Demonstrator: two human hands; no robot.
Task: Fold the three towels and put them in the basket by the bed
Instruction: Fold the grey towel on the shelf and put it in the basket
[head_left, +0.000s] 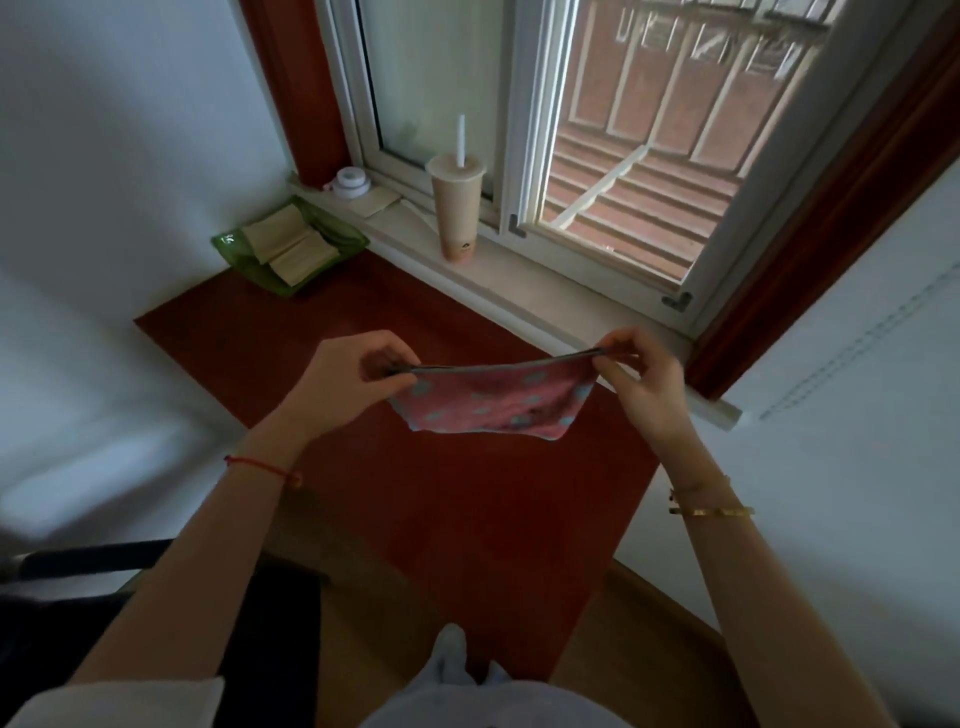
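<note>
A small pink towel (493, 401) with pale blue dots and a blue edge hangs folded in half in the air above a red-brown window ledge (363, 332). My left hand (343, 384) pinches its top left corners. My right hand (644, 379) pinches its top right corners. The top edge is stretched straight between the two hands and the fold hangs below. No other towel and no bed are in view. A green basket (228, 244) sits at the ledge's far left corner.
The green basket holds folded beige cloths (291, 244). A tall drink cup with a straw (457, 208) and a small white round object (350, 182) stand on the window sill. The window is open on the right. A dark chair (93, 561) is at lower left.
</note>
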